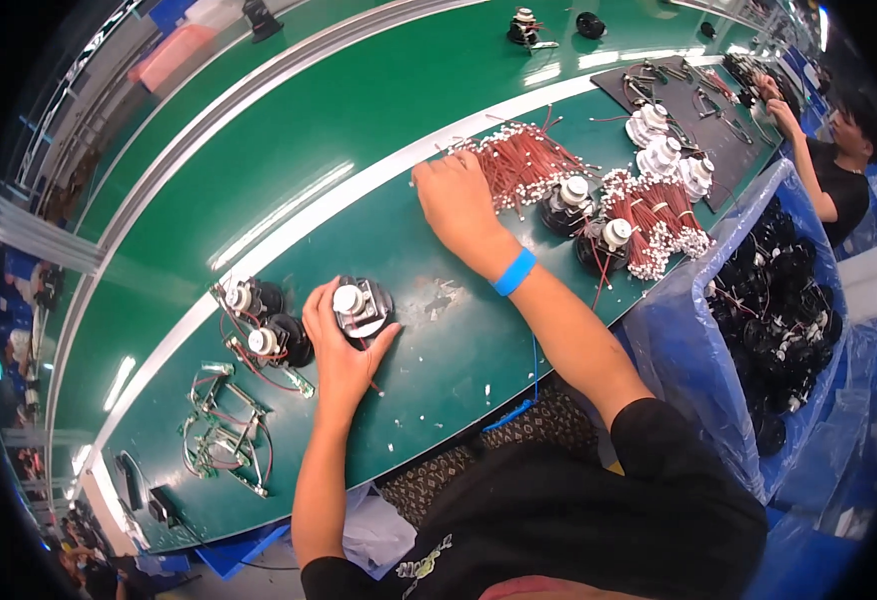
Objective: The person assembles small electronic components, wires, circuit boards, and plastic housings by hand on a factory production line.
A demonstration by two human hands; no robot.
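Observation:
My left hand [339, 352] is closed around a round black unit with a white geared top [361, 305], which stands upright on the green worktable. Farther right, my right hand [456, 205] is at the left end of a loose pile of red wires with white connectors [531, 165]. Its fingers are curled together, and whatever they may pinch is hidden. Left of my left hand are two similar black-and-white units [271, 340] with wires. Next to them lie several small green circuit boards [227, 430] joined by wires.
Two more black units [604, 245] stand by tied red wire bundles [659, 215]. White round parts [659, 155] sit near a dark mat [694, 110]. A blue lined bin [719, 330] holds many black units. Beyond the metal rail runs a green belt [359, 110]. A co-worker [834, 165] works at far right.

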